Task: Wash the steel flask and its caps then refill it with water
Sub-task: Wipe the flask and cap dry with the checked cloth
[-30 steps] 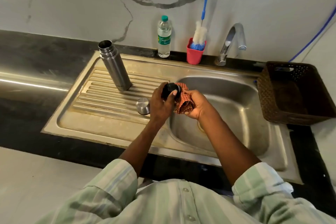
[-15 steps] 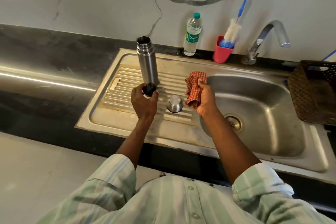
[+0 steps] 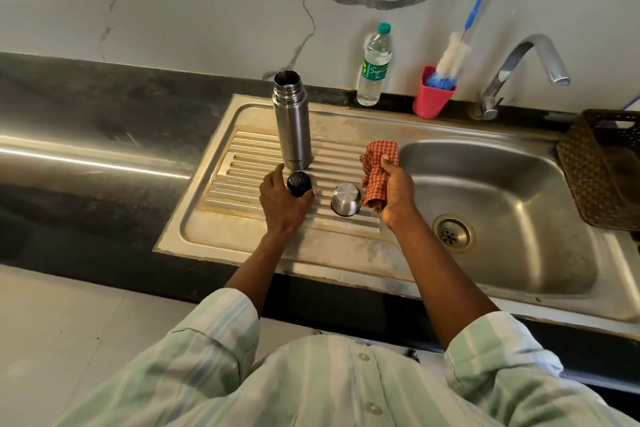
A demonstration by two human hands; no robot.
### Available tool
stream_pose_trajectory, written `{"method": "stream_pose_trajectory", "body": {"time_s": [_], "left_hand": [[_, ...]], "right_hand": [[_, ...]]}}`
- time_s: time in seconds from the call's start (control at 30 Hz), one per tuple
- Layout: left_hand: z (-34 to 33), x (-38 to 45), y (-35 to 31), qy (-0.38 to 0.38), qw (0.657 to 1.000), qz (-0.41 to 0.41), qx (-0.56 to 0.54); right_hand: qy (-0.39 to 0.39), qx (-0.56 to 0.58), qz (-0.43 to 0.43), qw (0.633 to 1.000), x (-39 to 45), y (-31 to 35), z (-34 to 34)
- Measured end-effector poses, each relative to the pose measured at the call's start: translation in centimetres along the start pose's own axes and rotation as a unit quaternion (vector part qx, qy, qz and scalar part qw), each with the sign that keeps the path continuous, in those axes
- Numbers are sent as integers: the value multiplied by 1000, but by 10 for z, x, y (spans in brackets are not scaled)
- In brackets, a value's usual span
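The steel flask (image 3: 292, 120) stands upright and uncapped on the ribbed drainboard (image 3: 242, 163). Just in front of it my left hand (image 3: 282, 199) grips the black inner cap (image 3: 298, 183), held low over the ribs. The steel outer cap (image 3: 345, 199) rests on the drainboard between my hands. To its right my right hand (image 3: 394, 192) is closed around a bunched orange checked cloth (image 3: 377, 166), at the left rim of the sink basin (image 3: 502, 218).
A plastic water bottle (image 3: 374, 66) and a pink cup (image 3: 433, 94) holding a blue-handled bottle brush stand at the back ledge. The tap (image 3: 519, 66) is off. A brown basket (image 3: 606, 166) sits at the right. Black countertop (image 3: 86, 149) stretches left.
My hands have parted: the left carried the black cap out of the cloth and left to the drainboard near the flask, while the right keeps the cloth.
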State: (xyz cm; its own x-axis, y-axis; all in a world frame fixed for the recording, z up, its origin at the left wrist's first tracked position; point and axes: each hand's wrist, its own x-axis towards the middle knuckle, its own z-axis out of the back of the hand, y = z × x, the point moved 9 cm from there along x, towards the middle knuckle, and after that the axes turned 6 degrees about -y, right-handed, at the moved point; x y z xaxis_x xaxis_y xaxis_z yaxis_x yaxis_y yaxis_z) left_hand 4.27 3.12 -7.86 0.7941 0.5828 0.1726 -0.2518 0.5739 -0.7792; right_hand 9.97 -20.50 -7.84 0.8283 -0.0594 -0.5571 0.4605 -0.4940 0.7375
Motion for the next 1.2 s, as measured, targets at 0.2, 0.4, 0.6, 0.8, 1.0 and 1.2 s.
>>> {"method": "stream_pose_trajectory", "body": {"time_s": [0.2, 0.4, 0.6, 0.8, 1.0, 1.2], "left_hand": [[13, -29, -50, -71, 983, -137, -103], [-61, -49, -59, 160, 981, -96, -42], [-66, -55, -65, 100, 986, -14, -132], [-129, -84, -101, 187, 726, 380, -542], [-178, -115, -167, 277, 669, 388, -570], [-219, -147, -189, 304, 772, 359, -428]], "right_hand": [[-7, 11, 4, 1000, -1, -1, 9], [-3, 43, 11, 999, -5, 6, 23], [-10, 8, 66, 998, -8, 32, 58], [-39, -5, 98, 994, -7, 69, 97], [-35, -288, 291, 912, -22, 123, 113], [26, -460, 394, 795, -16, 142, 134]]}}
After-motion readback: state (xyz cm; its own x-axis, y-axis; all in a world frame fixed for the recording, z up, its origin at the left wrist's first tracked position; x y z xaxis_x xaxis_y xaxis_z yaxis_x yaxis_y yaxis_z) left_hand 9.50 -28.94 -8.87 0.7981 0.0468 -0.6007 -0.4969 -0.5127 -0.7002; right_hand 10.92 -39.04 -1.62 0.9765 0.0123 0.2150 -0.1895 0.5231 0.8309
